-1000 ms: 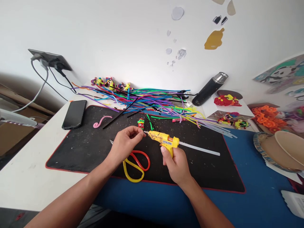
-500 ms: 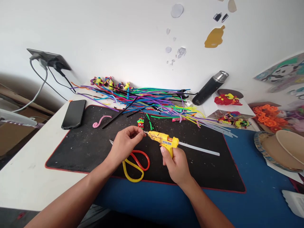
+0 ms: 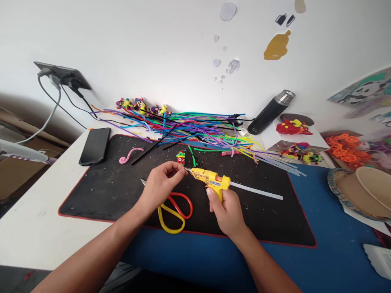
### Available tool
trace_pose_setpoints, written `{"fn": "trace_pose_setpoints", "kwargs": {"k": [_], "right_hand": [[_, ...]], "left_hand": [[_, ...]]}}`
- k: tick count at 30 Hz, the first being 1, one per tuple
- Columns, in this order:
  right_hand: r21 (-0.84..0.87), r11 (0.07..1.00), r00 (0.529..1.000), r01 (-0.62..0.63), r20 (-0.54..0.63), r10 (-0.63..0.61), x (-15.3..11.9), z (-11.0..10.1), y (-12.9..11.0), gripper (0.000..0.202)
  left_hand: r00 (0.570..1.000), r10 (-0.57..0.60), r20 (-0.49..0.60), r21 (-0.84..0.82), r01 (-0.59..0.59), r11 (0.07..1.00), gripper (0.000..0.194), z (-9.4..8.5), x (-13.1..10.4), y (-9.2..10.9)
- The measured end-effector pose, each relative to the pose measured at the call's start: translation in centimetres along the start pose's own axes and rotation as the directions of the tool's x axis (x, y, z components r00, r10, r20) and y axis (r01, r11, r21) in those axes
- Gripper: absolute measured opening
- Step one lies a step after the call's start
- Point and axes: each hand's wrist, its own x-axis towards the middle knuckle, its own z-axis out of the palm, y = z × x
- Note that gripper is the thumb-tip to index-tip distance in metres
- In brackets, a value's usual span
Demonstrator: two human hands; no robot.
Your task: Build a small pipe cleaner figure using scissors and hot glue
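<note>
My right hand (image 3: pixel 227 209) is wrapped round the handle of a yellow glue gun (image 3: pixel 203 176), which points left. A long translucent glue stick (image 3: pixel 259 191) sticks out of its back. At the nozzle, my left hand (image 3: pixel 161 183) is closed in a pinch; what lies between its fingertips is too small to make out. Just beyond the fingertips is a small red, yellow and green figure (image 3: pixel 181 157) with eyes. Scissors (image 3: pixel 172 219) with one red and one yellow handle loop lie partly under my left hand.
A black mat (image 3: pixel 122 191) covers the table's middle. Colourful pipe cleaners (image 3: pixel 189 130) heap along the wall, with finished figures (image 3: pixel 140 106) behind them. A phone (image 3: pixel 95 146) and a pink curl (image 3: pixel 130 155) lie left. A black flask (image 3: pixel 270 112) stands right, near a bowl (image 3: pixel 351 195).
Both hands and the glue gun stay almost in place. The view has shifted only slightly.
</note>
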Motion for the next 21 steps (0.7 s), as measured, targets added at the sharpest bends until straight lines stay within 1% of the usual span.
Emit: {"fn": "trace_pose_setpoints", "kwargs": {"k": [9, 21], "right_hand": [[0.017, 0.999, 0.999, -0.051, 0.016, 0.051, -0.06, -0.01, -0.01, 0.049], [0.034, 0.997, 0.997, -0.072, 0.007, 0.072, -0.21, 0.06, 0.20, 0.049]], "left_hand": [[1.000, 0.002, -0.002, 0.011, -0.002, 1.000, 0.030, -0.07, -0.08, 0.00], [1.000, 0.000, 0.018, 0.003, 0.000, 1.000, 0.026, -0.19, -0.18, 0.00]]}}
